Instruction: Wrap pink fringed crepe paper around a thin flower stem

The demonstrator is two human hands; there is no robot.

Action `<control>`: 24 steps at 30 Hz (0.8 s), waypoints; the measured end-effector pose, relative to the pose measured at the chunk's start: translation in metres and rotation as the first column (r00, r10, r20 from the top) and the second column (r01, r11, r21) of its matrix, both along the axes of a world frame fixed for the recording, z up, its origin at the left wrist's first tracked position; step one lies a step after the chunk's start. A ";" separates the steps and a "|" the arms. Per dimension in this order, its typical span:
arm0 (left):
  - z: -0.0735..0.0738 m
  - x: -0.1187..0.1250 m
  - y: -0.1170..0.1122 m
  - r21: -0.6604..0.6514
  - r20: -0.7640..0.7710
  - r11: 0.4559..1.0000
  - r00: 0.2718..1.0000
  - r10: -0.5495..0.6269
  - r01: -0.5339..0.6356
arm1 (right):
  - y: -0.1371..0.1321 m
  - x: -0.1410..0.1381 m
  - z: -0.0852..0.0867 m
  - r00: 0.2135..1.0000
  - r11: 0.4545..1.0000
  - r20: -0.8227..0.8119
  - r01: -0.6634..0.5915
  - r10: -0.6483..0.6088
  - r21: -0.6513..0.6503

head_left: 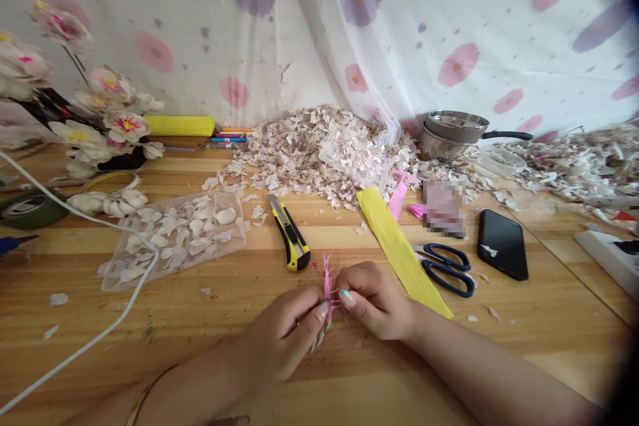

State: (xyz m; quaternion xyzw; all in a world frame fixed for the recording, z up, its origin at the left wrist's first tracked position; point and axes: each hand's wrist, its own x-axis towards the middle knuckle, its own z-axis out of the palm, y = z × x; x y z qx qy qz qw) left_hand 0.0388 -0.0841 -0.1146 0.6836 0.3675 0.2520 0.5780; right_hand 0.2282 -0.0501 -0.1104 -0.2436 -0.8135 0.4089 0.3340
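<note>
- While strewn with scraps, carried everything else: table (524,333), wooden, across the whole lower view.
- Hung behind as a flowered curtain (399,26), down to the table's back edge.
- Lay piled at the back middle as a heap (299,146) of pale scraps, well apart from the hands.
- Held loose white petals: tray (234,245), clear, left of centre.
- Closed on the fringe from the left: left hand (287,333), thumb and forefinger pinched, other fingers curled under.
- Closed on the same fringe from the right: right hand (377,303), pinched likewise, tip to tip with the left.
- Ran slantwise and flat just beyond the right hand: strip (399,246), yellow.
- Rested face up near the right edge: phone (502,243), dark.
- Lay between phone and strip: scissors (446,266), blue-handled, touching the strip.
- Lay just beyond the fringe: knife (289,233), yellow and black, no blade showing.
- Stood upright in both pinches, front centre, just above the table: fringe (327,279), pink, cut ends upward.
- Judged the step as rolling or twisting of the fringe's base; could not tell which.
- Judged a further turn to call for a light, even pinch low on the paper, cut ends left free, for fear of tearing.
</note>
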 end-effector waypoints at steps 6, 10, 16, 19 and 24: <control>-0.001 0.001 0.002 -0.004 0.015 1.000 1.000 -0.004 0.004 | -0.003 -0.001 -0.001 0.999 0.999 -0.029 0.018 -0.019 -0.038; -0.003 0.000 0.002 -0.039 0.045 0.999 0.999 -0.017 0.019 | -0.002 -0.002 -0.004 0.997 0.979 -0.078 -0.034 0.019 -0.202; -0.006 -0.001 0.000 -0.084 0.090 0.996 0.996 -0.002 0.009 | -0.002 -0.002 -0.005 0.985 0.968 -0.171 -0.056 0.013 -0.244; -0.004 -0.001 0.000 -0.080 0.069 0.997 0.998 -0.008 0.013 | -0.003 -0.002 -0.004 0.990 0.955 -0.138 -0.048 0.008 -0.293; 0.001 0.000 0.000 -0.064 0.037 0.997 0.998 -0.040 0.043 | -0.005 -0.004 -0.002 0.998 0.952 -0.069 -0.015 -0.006 -0.305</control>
